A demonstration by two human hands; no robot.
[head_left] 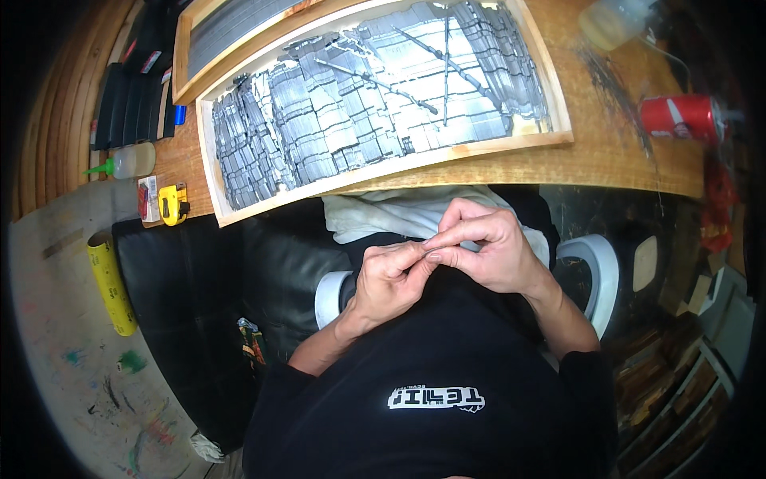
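Observation:
Above my lap, my left hand (pixel 395 275) and my right hand (pixel 487 243) meet with thumbs and fingertips pinched together. Between the fingertips shows a sliver of something small and dark, mostly hidden, so its kind cannot be made out. Beyond them on the table lies a shallow wooden frame (pixel 383 172) packed with grey-and-black thin strips (pixel 339 120). A few longer dark sticks (pixel 448 64) rest loosely across the strips. A pale cloth (pixel 359 215) lies over my lap, under and behind my hands.
A second wooden frame (pixel 185 56) sits farther back. On the table's left are a yellow tape measure (pixel 171 205) and a green-tipped bottle (pixel 134 161); at right, a red can (pixel 678 118) and a glue-coloured bottle (pixel 614 22). A yellow roll (pixel 112 283) stands left of a black seat (pixel 183 303).

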